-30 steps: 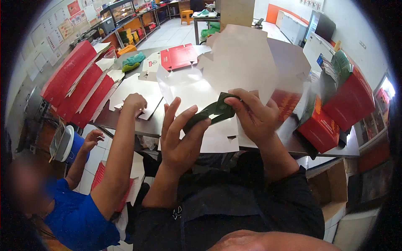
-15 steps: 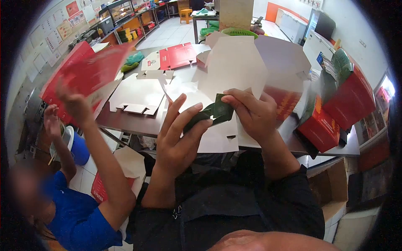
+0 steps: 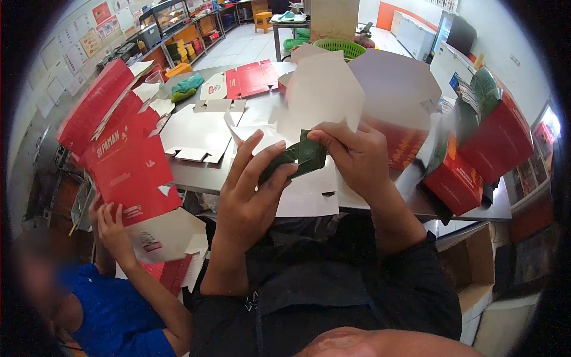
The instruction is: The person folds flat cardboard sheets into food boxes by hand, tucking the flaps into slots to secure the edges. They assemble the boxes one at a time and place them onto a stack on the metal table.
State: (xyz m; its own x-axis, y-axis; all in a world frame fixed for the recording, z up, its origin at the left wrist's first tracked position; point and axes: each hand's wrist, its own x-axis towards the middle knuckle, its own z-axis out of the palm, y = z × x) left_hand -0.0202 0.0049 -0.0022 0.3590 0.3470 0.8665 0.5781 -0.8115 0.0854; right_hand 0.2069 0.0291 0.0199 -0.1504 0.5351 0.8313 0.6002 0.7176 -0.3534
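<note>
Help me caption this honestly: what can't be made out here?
All in the head view:
- One end of the green card: partly covered by the left hand.
- Wording on the wall sheets: too small.
- Top of the beige pillar: cut off by the upper edge.

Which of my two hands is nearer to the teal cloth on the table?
Left. Your left hand is closer, to the right of the teal cloth and nearer your body; your right hand is farther right.
</note>
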